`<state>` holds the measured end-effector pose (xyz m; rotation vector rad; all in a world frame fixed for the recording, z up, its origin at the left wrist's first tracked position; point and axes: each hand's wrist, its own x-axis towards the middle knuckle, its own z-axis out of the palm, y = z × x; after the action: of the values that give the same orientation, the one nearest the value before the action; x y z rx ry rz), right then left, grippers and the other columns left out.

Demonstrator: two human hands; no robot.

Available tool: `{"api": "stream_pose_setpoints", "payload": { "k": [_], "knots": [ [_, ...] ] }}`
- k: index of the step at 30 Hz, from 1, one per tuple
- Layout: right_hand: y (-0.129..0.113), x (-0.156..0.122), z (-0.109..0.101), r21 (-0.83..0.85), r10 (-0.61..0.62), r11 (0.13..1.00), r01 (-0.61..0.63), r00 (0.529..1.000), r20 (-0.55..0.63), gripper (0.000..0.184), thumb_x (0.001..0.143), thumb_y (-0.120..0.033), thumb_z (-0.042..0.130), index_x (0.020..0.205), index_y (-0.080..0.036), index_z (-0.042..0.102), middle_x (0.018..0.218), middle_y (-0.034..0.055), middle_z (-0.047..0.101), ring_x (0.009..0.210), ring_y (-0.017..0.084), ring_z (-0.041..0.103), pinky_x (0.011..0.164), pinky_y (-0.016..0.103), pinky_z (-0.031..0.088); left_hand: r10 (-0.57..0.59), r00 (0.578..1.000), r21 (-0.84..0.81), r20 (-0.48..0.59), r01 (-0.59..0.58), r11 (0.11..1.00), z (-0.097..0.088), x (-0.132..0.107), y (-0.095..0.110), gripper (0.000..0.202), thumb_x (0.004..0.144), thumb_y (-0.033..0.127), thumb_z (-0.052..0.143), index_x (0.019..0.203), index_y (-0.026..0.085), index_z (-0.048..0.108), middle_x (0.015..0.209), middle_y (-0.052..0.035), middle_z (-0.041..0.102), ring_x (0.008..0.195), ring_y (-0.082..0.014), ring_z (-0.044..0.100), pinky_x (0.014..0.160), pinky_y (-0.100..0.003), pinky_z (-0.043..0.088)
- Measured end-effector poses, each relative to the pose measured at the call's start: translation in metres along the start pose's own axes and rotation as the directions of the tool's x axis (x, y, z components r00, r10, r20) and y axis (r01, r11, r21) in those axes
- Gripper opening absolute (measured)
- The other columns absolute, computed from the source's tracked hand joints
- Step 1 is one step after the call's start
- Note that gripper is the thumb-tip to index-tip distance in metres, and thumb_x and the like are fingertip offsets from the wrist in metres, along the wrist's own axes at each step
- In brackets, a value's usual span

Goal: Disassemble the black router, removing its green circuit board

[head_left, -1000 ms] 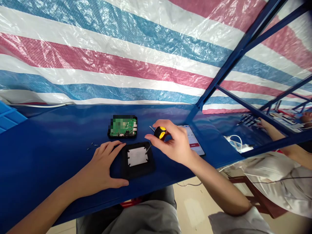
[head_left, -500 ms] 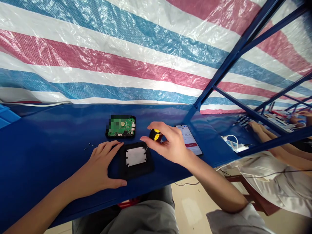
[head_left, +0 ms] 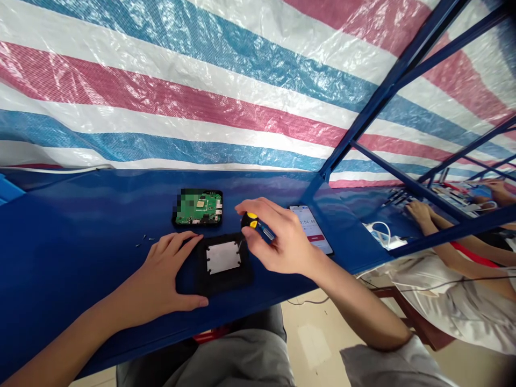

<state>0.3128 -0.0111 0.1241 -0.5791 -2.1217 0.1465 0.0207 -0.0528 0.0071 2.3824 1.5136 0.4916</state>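
A black plastic case piece [head_left: 221,282] with a pale metal plate [head_left: 224,257] in its middle lies flat on the blue bench. My left hand [head_left: 165,271] holds it at the left, index finger at the back corner and thumb along the front edge. In my right hand [head_left: 280,236] is a screwdriver [head_left: 264,230] with a blue handle and a yellow-and-black end. Its thin shaft slants down to the plate's right edge; the tip is too small to make out. Behind, a green circuit board [head_left: 201,207] sits in a black shell, partly pixelated.
Several small screws [head_left: 144,237] lie left of the board. A phone [head_left: 312,228] showing a timer rests beyond my right hand. A blue metal frame [head_left: 363,126] rises at the right, with a white cabled device [head_left: 381,235] and another person's arms [head_left: 427,220] past it.
The screwdriver's handle has turned and leaned slightly left in my right fingers, showing more blue. My left hand and the case piece stay together. The whole view has shifted a little.
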Motion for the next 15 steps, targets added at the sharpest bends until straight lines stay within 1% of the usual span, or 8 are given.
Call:
{"api": "stream_pose_setpoints", "payload": {
  "k": [2, 4, 7, 9, 11, 13, 14, 15],
  "knots": [
    [-0.0015, 0.0014, -0.0035, 0.062, 0.025, 0.998, -0.027, 0.999, 0.040, 0.031, 0.103, -0.013, 0.057, 0.132, -0.019, 0.066, 0.112, 0.0077, 0.081, 0.093, 0.018, 0.078, 0.081, 0.030, 0.065, 0.007, 1.000, 0.002, 0.007, -0.007, 1.000, 0.0002, 0.0007, -0.0026, 0.111, 0.077, 0.085, 0.076, 0.168, 0.035, 0.038, 0.166, -0.0118, 0.047, 0.153, -0.0463, 0.039, 0.121, -0.064, 0.039],
    [-0.0006, 0.0022, -0.0041, 0.121, 0.029, 0.992, -0.034, 0.998, 0.048, 0.031, 0.105, -0.014, 0.061, 0.135, -0.020, 0.067, 0.115, 0.0070, 0.081, 0.093, 0.016, 0.079, 0.081, 0.028, 0.066, 0.023, 0.999, 0.006, 0.028, -0.023, 1.000, 0.0001, 0.0013, -0.0045, 0.112, 0.076, 0.085, 0.077, 0.168, 0.036, 0.037, 0.167, -0.0119, 0.046, 0.153, -0.0464, 0.039, 0.119, -0.064, 0.042],
    [0.0025, 0.0021, -0.0015, 0.148, -0.018, 0.989, 0.019, 1.000, -0.003, 0.020, 0.103, -0.021, 0.075, 0.123, -0.019, 0.074, 0.107, 0.0066, 0.082, 0.093, 0.016, 0.078, 0.080, 0.026, 0.065, 0.027, 0.999, 0.005, 0.027, -0.027, 1.000, 0.0001, 0.0012, -0.0041, 0.111, 0.077, 0.084, 0.077, 0.168, 0.035, 0.036, 0.167, -0.0121, 0.046, 0.153, -0.0460, 0.039, 0.118, -0.064, 0.043],
    [0.0033, 0.0018, -0.0007, 0.128, -0.028, 0.991, 0.032, 0.999, -0.035, 0.022, 0.101, -0.026, 0.079, 0.121, -0.018, 0.075, 0.105, 0.0076, 0.081, 0.095, 0.018, 0.077, 0.083, 0.029, 0.066, 0.015, 1.000, -0.003, 0.000, -0.015, 1.000, 0.0005, 0.0009, -0.0026, 0.111, 0.077, 0.085, 0.077, 0.167, 0.034, 0.038, 0.166, -0.0118, 0.047, 0.153, -0.0460, 0.039, 0.119, -0.064, 0.041],
    [0.0026, 0.0019, -0.0015, 0.119, -0.020, 0.993, 0.022, 1.000, -0.018, 0.025, 0.106, -0.022, 0.069, 0.130, -0.018, 0.072, 0.115, 0.0099, 0.080, 0.103, 0.020, 0.077, 0.089, 0.034, 0.067, 0.008, 1.000, -0.005, -0.010, -0.008, 1.000, 0.0014, 0.0006, -0.0020, 0.110, 0.076, 0.085, 0.076, 0.167, 0.034, 0.040, 0.166, -0.0112, 0.048, 0.153, -0.0463, 0.039, 0.119, -0.064, 0.041],
    [0.0019, 0.0022, -0.0028, 0.132, -0.013, 0.991, 0.009, 1.000, 0.026, 0.036, 0.108, -0.013, 0.053, 0.141, -0.020, 0.067, 0.124, 0.0101, 0.079, 0.110, 0.020, 0.077, 0.093, 0.035, 0.067, 0.014, 1.000, -0.003, -0.003, -0.014, 1.000, 0.0023, 0.0006, -0.0027, 0.112, 0.075, 0.086, 0.077, 0.167, 0.035, 0.040, 0.167, -0.0110, 0.047, 0.153, -0.0465, 0.040, 0.119, -0.063, 0.042],
    [0.0020, 0.0023, -0.0031, 0.141, -0.012, 0.990, 0.006, 0.999, 0.039, 0.039, 0.108, -0.012, 0.051, 0.143, -0.022, 0.066, 0.124, 0.0091, 0.080, 0.108, 0.019, 0.077, 0.091, 0.035, 0.067, 0.015, 1.000, -0.003, 0.001, -0.015, 1.000, 0.0028, 0.0006, -0.0031, 0.112, 0.075, 0.086, 0.077, 0.167, 0.035, 0.040, 0.167, -0.0108, 0.047, 0.153, -0.0465, 0.040, 0.118, -0.063, 0.043],
    [0.0024, 0.0022, -0.0029, 0.148, -0.012, 0.989, 0.007, 0.999, 0.038, 0.038, 0.109, -0.013, 0.054, 0.142, -0.023, 0.067, 0.120, 0.0077, 0.081, 0.103, 0.018, 0.077, 0.087, 0.033, 0.067, 0.015, 1.000, -0.004, 0.003, -0.015, 1.000, 0.0030, 0.0005, -0.0033, 0.111, 0.075, 0.086, 0.076, 0.167, 0.036, 0.040, 0.167, -0.0107, 0.047, 0.153, -0.0464, 0.040, 0.118, -0.063, 0.043]
  ]
}}
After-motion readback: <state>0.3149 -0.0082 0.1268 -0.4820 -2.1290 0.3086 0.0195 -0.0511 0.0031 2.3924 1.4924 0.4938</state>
